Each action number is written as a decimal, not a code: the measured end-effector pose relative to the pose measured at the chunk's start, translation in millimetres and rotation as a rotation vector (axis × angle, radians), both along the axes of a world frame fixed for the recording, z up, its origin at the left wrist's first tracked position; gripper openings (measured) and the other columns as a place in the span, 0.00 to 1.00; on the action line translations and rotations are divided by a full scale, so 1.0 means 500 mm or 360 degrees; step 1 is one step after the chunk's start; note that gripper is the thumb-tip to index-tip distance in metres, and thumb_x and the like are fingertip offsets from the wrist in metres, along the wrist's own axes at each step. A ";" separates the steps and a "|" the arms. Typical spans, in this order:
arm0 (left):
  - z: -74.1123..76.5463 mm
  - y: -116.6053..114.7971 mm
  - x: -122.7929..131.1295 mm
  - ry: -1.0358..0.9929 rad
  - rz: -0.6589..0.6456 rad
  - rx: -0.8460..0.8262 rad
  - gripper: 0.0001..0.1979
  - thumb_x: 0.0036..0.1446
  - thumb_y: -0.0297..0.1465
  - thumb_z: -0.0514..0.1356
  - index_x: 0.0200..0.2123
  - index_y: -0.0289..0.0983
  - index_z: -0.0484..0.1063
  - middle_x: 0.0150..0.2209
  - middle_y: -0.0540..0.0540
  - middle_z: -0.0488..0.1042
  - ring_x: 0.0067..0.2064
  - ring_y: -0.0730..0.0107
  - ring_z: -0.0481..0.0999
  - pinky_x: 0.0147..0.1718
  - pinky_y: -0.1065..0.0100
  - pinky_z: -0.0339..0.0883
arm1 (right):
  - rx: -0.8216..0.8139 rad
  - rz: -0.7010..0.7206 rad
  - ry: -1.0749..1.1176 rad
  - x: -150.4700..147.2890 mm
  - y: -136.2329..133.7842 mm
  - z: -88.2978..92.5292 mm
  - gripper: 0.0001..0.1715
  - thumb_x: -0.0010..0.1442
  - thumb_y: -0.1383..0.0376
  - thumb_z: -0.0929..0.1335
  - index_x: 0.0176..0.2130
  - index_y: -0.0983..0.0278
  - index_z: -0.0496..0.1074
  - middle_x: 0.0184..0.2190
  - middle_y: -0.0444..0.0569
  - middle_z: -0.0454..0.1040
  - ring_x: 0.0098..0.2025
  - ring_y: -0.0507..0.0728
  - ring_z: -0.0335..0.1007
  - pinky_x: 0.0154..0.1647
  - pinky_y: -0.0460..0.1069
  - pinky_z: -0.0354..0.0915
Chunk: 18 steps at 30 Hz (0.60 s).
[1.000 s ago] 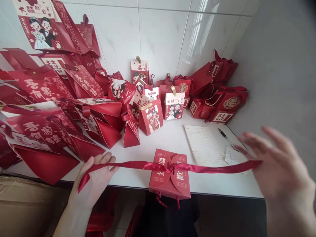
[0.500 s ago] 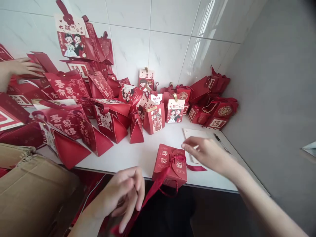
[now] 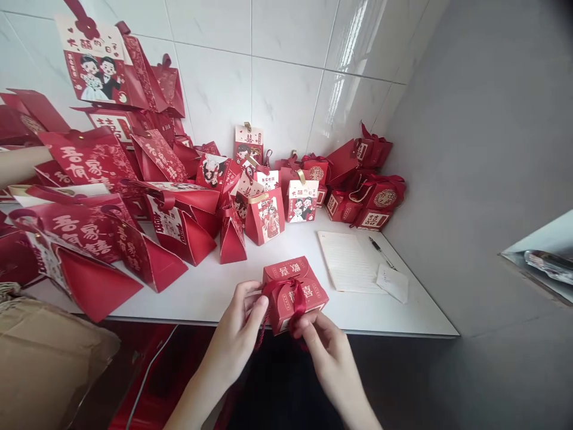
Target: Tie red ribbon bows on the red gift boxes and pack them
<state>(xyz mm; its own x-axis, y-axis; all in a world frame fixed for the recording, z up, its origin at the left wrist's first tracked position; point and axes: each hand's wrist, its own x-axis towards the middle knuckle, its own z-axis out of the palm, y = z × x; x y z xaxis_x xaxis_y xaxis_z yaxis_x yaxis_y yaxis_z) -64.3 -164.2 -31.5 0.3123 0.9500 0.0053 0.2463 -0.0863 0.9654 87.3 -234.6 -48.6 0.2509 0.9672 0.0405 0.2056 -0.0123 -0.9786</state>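
A small red gift box [image 3: 295, 285] with white characters on its lid sits at the front edge of the white table [image 3: 210, 292]. A dark red ribbon [image 3: 286, 291] is looped over its top and hangs down its front. My left hand [image 3: 239, 328] pinches the ribbon at the box's left front corner. My right hand [image 3: 320, 343] pinches the ribbon below the box's front edge. Both hands have their fingers closed on the ribbon.
Several red gift bags and boxes [image 3: 134, 197] are piled at the left and along the tiled wall. A lined notepad [image 3: 347, 260], a pen [image 3: 380, 252] and a paper slip [image 3: 393, 282] lie at the right. Another person's arm [image 3: 20, 164] shows at far left. A cardboard box [image 3: 40, 358] stands below left.
The ribbon was stretched wide across the box, then let slack; now it is wrapped over the box and both my hands have come together at the box's front, holding it.
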 end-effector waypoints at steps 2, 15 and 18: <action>0.001 0.012 0.008 -0.0047 0.0016 -0.0062 0.16 0.60 0.43 0.49 0.45 0.39 0.62 0.47 0.42 0.71 0.49 0.61 0.73 0.45 0.63 0.69 | 0.0032 -0.0114 0.0006 -0.019 0.000 -0.013 0.23 0.60 0.49 0.61 0.30 0.65 0.68 0.26 0.47 0.71 0.29 0.54 0.66 0.32 0.46 0.62; -0.008 0.024 0.018 0.0287 0.0227 0.0211 0.18 0.56 0.47 0.51 0.37 0.39 0.64 0.39 0.44 0.71 0.42 0.60 0.73 0.41 0.58 0.68 | -0.0027 -0.0178 -0.0374 -0.022 0.005 -0.006 0.25 0.61 0.49 0.60 0.28 0.64 0.69 0.23 0.47 0.71 0.25 0.54 0.66 0.28 0.45 0.58; -0.007 0.034 0.017 0.0333 0.0245 0.0337 0.19 0.57 0.48 0.48 0.31 0.38 0.66 0.36 0.44 0.70 0.40 0.59 0.71 0.43 0.58 0.66 | -0.0128 -0.0213 -0.0504 -0.033 0.007 -0.020 0.25 0.61 0.48 0.58 0.31 0.63 0.70 0.24 0.47 0.71 0.25 0.54 0.65 0.28 0.46 0.56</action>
